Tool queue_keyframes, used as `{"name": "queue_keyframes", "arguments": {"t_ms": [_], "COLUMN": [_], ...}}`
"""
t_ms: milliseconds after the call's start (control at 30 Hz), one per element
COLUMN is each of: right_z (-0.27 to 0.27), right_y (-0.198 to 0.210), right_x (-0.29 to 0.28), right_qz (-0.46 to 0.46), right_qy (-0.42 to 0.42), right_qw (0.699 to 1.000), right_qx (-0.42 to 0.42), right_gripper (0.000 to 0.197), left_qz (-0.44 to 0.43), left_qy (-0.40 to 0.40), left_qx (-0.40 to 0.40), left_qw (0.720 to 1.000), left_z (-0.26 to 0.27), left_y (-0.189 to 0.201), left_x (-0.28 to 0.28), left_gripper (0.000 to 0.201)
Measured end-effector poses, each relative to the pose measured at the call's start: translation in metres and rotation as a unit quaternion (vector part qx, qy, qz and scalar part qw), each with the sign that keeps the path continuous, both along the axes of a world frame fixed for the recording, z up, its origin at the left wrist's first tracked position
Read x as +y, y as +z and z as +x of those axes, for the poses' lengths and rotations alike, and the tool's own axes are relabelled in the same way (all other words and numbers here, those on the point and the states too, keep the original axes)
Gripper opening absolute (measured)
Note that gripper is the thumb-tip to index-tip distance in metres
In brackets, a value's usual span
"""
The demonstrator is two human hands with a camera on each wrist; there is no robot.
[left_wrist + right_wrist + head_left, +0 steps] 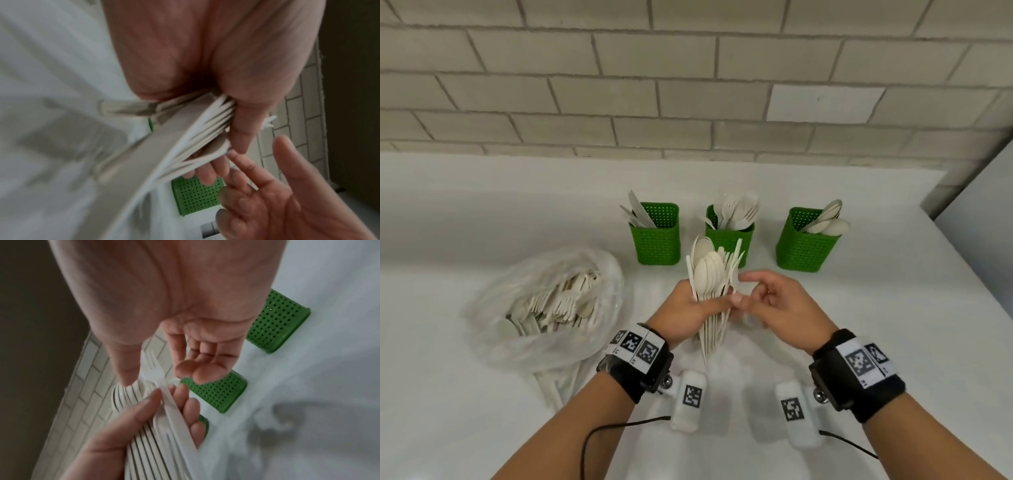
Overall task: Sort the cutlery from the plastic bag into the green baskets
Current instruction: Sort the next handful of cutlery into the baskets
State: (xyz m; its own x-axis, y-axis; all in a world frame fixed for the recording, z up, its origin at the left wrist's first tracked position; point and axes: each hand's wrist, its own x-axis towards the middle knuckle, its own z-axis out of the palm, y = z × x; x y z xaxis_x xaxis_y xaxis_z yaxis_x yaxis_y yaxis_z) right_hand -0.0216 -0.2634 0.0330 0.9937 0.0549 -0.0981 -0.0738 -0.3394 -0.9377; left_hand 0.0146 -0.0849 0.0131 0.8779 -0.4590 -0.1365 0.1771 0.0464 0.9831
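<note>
Above the table, left hand (pixel 681 310) grips an upright cutlery bundle (pixel 714 274) (spoons, forks); right hand (pixel 779 301), fingers loosely curled, apparently empty, reaches its right edge.

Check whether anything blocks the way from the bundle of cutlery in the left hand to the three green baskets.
Nothing visible does. The left hand grips the cutlery bundle upright just in front of the middle basket; bare table lies between it and the left basket and right basket. The plastic bag sits off to the left.
</note>
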Motion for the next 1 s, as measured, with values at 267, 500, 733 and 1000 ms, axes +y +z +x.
{"name": "queue_keyframes", "arguments": {"t_ms": [267, 500, 733, 1000], "right_z": [0.008, 0.016, 0.021, 0.020], "right_y": [0.007, 0.015, 0.019, 0.018], "right_x": [-0.001, -0.001, 0.002, -0.009], "right_qz": [0.061, 0.143, 0.201, -0.300], "right_qy": [-0.028, -0.038, -0.096, 0.085], "right_qw": [0.996, 0.989, 0.974, 0.908], "right_qx": [-0.054, -0.021, -0.038, -0.281], "right_gripper": [0.014, 0.017, 0.006, 0.037], "left_qz": [-0.104, -0.152, -0.120, -0.066], "left_qy": [-0.022, -0.022, 0.022, -0.020], "left_qx": [0.085, 0.124, 0.154, 0.167], "left_qw": [0.991, 0.980, 0.980, 0.984], "left_z": [-0.004, -0.002, 0.002, 0.004], "left_y": [0.010, 0.013, 0.018, 0.020], "left_x": [-0.007, -0.008, -0.007, 0.000], "left_gripper": [0.030, 0.029, 0.017, 0.009]}}
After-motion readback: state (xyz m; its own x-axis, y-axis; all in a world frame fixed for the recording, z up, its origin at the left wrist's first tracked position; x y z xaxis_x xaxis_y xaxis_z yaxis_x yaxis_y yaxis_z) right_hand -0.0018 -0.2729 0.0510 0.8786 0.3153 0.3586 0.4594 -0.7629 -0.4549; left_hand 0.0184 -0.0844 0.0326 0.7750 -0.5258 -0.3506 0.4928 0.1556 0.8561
